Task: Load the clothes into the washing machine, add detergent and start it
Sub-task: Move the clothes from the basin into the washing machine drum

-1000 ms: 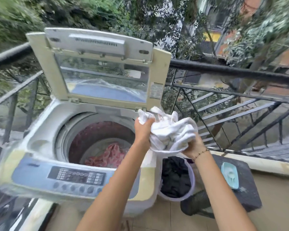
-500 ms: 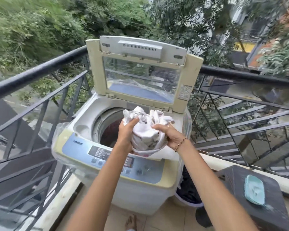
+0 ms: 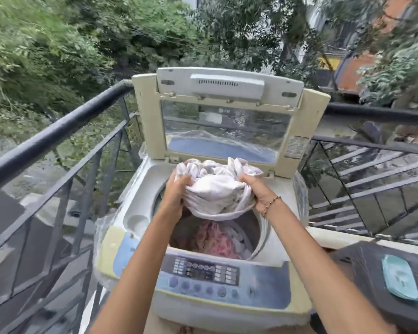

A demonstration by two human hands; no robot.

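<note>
Top-loading washing machine (image 3: 140,239) taken as landmark. Nearest, along its front edge: blue control panel (image 3: 203,273) with a row of round buttons and a small dark display block. Just right of the machine, lower: dark stool top (image 3: 362,268) bearing a pale teal lidded dish (image 3: 399,277). Above the panel, inside the open drum (image 3: 256,227): pink patterned garment (image 3: 215,239) lying at the bottom, with a bit of white cloth beside it on the right. Directly over the drum mouth: bundle of white clothes (image 3: 217,189), bunched, gripped from both sides and hanging clear of the pink garment. Left hand (image 3: 175,194) clenched on the bundle's left side, fingers curled into the fabric. Right hand (image 3: 257,189) clenched on the bundle's right side, thumb on top, beaded bracelet (image 3: 272,204) at the wrist. A loop of white cloth sagging between the two hands. On the machine's top deck, left of the drum: shallow round recess (image 3: 136,221). Behind the bundle: lid (image 3: 217,121) standing upright on its rear hinge, clear window showing crumpled plastic film. Beyond and to both sides of the machine: dark metal balcony railing (image 3: 58,131). Farthest: green foliage (image 3: 46,49) and parts of buildings.
</note>
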